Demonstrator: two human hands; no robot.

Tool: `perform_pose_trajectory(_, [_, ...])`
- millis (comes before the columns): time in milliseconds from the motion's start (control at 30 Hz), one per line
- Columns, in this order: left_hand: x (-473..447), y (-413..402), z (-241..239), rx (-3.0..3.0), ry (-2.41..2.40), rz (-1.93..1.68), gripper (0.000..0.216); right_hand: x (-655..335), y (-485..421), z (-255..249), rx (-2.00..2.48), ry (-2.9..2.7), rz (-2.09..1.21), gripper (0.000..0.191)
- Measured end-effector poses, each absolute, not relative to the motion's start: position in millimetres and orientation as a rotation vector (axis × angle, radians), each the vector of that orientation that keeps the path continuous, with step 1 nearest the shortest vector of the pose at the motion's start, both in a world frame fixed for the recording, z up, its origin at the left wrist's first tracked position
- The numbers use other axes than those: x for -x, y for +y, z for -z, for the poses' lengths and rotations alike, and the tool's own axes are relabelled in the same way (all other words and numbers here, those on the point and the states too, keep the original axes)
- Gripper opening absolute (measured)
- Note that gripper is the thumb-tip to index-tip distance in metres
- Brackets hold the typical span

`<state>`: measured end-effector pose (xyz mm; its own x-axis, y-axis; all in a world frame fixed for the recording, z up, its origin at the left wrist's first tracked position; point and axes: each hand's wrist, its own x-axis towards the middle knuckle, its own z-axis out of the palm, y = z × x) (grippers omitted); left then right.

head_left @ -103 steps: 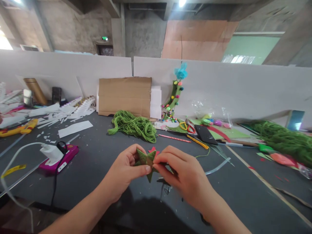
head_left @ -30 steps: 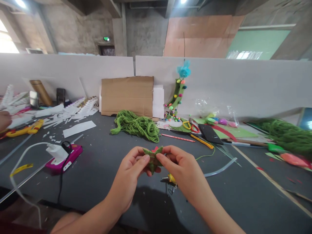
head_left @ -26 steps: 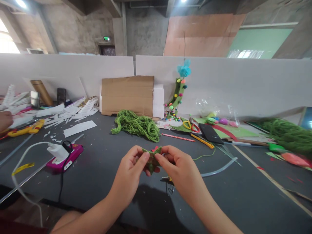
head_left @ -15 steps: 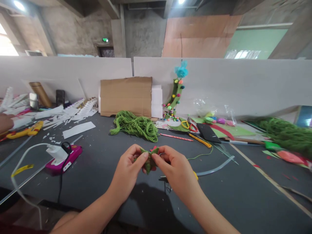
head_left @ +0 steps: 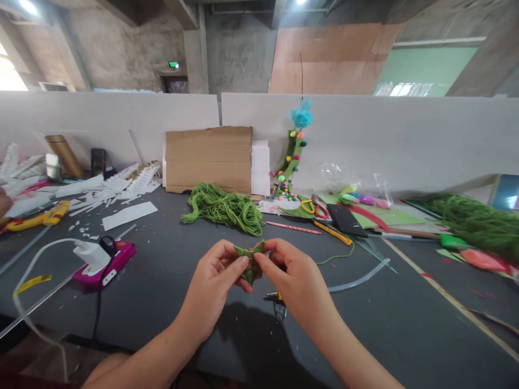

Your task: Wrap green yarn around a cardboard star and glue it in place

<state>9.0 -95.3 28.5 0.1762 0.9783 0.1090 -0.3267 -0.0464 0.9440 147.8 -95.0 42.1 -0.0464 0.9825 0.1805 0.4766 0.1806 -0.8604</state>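
Between my two hands is a small green craft piece (head_left: 249, 265) with pointed, leaf-like tips and a bit of red at its upper edge. Its left side is pinched by the thumb and fingers of my left hand (head_left: 221, 275). My right hand (head_left: 294, 275) grips the right side the same way. Fingertips hide part of the piece. Under my right hand lies a thin metal-tipped tool (head_left: 272, 295) with some yellow, mostly covered. Beyond my hands rests a loose heap of green yarn (head_left: 223, 209).
At the back stand a cardboard sheet (head_left: 208, 160) and a green curved ornament (head_left: 294, 151) with pompoms. A pink pencil (head_left: 294, 227), yellow cutter (head_left: 332, 233), scissors (head_left: 314, 209) and clear stick (head_left: 359, 282) lie right. Left are a magenta power strip (head_left: 121, 259) and yellow glue gun (head_left: 48, 216).
The green piece has turned slightly in my fingers, and less red shows. My left lower fingers have shifted beneath it. At the far left, another person's hand has moved mostly out of view.
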Motion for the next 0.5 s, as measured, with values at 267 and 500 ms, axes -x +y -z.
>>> perform_pose_trajectory(267, [-1.3,-96.6,-34.1,-1.088,0.613,-1.115,0.004,-155.3,-93.0,-49.2,1.234,-1.609,-1.016,0.015])
perform_pose_trajectory(500, [-7.8,-95.6,-28.3,-1.111,0.831,-1.25,0.013,-147.8,-90.2,-37.9,1.268,-1.474,-0.806,0.017])
